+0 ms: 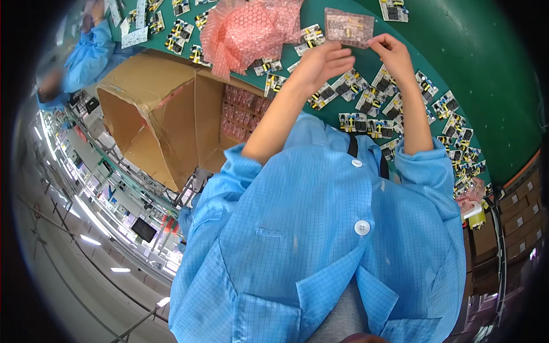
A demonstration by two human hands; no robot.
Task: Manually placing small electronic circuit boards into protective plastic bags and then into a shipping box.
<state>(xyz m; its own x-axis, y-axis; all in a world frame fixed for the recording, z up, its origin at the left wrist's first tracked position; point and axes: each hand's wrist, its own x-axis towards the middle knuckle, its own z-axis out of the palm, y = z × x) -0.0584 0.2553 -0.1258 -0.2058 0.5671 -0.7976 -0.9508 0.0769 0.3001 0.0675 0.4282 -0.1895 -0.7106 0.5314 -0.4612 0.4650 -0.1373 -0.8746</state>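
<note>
Green bench (pixel 480 68) crowded with boards (pixel 366 103): at twelve o'clock my left hand (pixel 323 60) and right hand (pixel 392 54) pinch a pink bag (pixel 349 27) by its lower edge, best held taut and level.

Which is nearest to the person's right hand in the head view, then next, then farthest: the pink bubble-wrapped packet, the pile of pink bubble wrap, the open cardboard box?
From the right hand:
1. Pink bubble-wrapped packet, pinched at its lower edge.
2. Pile of pink bubble wrap, farther left on the green table.
3. Open cardboard box, far left, past the left hand.
</note>
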